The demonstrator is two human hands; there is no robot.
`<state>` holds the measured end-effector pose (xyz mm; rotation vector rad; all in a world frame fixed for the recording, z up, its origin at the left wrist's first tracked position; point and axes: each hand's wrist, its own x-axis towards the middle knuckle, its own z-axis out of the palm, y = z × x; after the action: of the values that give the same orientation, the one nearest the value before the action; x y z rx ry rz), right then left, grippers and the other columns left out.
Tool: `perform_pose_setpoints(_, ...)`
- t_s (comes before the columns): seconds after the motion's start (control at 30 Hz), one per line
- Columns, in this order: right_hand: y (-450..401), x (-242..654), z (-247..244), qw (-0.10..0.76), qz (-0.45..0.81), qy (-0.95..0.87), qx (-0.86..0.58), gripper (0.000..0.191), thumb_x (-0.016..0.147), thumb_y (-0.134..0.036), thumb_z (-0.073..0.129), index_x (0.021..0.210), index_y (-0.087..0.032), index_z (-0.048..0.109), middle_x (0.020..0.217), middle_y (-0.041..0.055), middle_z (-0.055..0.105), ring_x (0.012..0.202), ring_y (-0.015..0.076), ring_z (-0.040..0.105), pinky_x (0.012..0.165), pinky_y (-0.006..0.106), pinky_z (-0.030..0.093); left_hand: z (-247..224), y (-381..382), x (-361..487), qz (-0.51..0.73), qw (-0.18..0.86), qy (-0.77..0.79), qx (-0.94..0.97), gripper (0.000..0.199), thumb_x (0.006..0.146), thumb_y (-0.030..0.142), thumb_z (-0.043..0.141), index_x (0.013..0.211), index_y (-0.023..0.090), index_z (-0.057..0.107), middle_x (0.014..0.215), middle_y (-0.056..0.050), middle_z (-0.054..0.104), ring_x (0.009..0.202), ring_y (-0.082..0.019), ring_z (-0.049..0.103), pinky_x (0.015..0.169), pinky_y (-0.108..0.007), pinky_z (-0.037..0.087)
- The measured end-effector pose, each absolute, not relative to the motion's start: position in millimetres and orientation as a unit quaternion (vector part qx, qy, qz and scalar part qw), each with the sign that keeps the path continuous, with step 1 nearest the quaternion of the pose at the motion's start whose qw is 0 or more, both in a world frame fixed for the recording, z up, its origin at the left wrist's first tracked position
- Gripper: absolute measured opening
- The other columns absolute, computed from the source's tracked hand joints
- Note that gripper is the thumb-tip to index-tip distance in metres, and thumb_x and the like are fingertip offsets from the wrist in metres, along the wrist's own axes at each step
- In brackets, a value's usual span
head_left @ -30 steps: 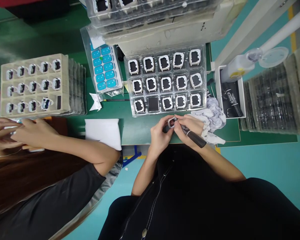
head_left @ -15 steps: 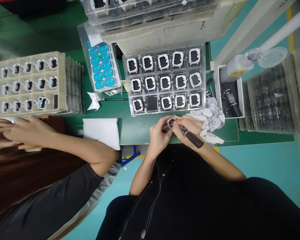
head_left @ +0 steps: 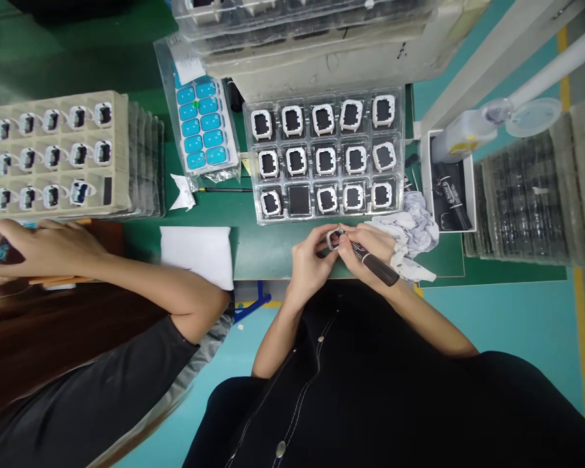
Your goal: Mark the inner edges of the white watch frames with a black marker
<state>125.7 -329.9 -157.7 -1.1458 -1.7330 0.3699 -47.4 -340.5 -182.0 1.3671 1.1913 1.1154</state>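
Note:
At the front edge of the green table, my left hand [head_left: 312, 263] pinches a small white frame [head_left: 332, 238], shaped like a watch case. A dark marker pen [head_left: 377, 265] sits in my right hand [head_left: 365, 244], its barrel slanting down to the right. The pen's tip end is at the frame, but my fingers hide the exact contact. Just beyond my hands lies a clear plastic tray [head_left: 308, 177] with rows of similar white frames in its pockets. One front-row pocket [head_left: 299, 200] shows only a dark bottom.
A crumpled cloth [head_left: 409, 224] lies beside my right hand. Further right stands a white box [head_left: 472, 218] with markers and a bottle [head_left: 465, 133]. To the left are a folded white cloth [head_left: 195, 255], blue parts in a bag [head_left: 209, 123], a beige tray [head_left: 119, 149] and a co-worker's arm [head_left: 151, 276].
My hands keep nearly the same pose on the frame and the marker pen. The view has shifted slightly. The co-worker's hand has turned, and a small object shows in it.

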Motion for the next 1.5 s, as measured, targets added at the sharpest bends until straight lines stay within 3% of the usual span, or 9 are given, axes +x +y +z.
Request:
perform_pose_setpoints(0.4,-328,122,-161,0.508,0.125,-0.723,-0.452,0.019,0.110,-0.018,0.071,0.094,-0.030,0.071,0.081,-0.0022,0.079,0.079,0.0207,0.085,0.073,0.038,0.080,-179,-341,-47,0.468,0.483,0.485,0.559,0.036,0.101,0.021,0.086,0.136,0.024,0.080,0.129,-0.007,0.091,0.120,-0.025,0.092,0.108,-0.038,0.078)
perform_pose_setpoints(0.67,-331,128,-157,0.516,0.175,-0.715,-0.438,0.015,0.108,-0.020,0.074,0.097,-0.029,0.076,0.083,0.0012,0.082,0.088,0.0257,0.088,0.076,0.041,0.080,-179,-339,-48,0.474,0.525,0.483,0.516,0.045,0.095,0.039,0.100,0.133,0.023,0.082,0.124,-0.008,0.091,0.113,-0.026,0.092,0.106,-0.039,0.079)
perform_pose_setpoints(0.8,-329,126,-156,0.572,0.184,-0.692,-0.401,0.017,0.104,-0.015,0.074,0.097,-0.030,0.074,0.077,-0.0029,0.081,0.074,0.0236,0.085,0.086,0.048,0.083,-178,-338,-49,0.471,0.545,0.483,0.499,0.056,0.090,0.049,0.106,0.134,0.023,0.082,0.122,-0.009,0.091,0.111,-0.028,0.092,0.105,-0.041,0.079)
perform_pose_setpoints(0.93,-330,125,-158,0.579,0.174,-0.682,-0.411,0.014,0.105,-0.018,0.073,0.098,-0.030,0.072,0.084,-0.0011,0.085,0.082,0.0249,0.089,0.082,0.046,0.084,-177,-338,-48,0.469,0.556,0.476,0.494,0.060,0.088,0.052,0.108,0.133,0.023,0.081,0.117,-0.009,0.091,0.105,-0.026,0.092,0.102,-0.040,0.080)
perform_pose_setpoints(1.23,-331,126,-162,0.611,0.174,-0.673,-0.378,0.010,0.105,-0.023,0.078,0.104,-0.033,0.075,0.075,-0.0047,0.080,0.065,0.0227,0.080,0.082,0.051,0.085,-177,-333,-57,0.475,0.588,0.431,0.493,0.062,0.088,0.062,0.107,0.129,0.024,0.081,0.115,-0.008,0.090,0.106,-0.024,0.091,0.105,-0.040,0.077)
perform_pose_setpoints(1.5,-329,124,-156,0.583,0.185,-0.684,-0.399,0.014,0.105,-0.020,0.074,0.097,-0.032,0.072,0.076,-0.0036,0.079,0.064,0.0219,0.078,0.082,0.050,0.084,-174,-338,-50,0.481,0.549,0.472,0.494,0.056,0.088,0.048,0.108,0.130,0.023,0.082,0.113,-0.008,0.092,0.101,-0.023,0.092,0.098,-0.036,0.078)
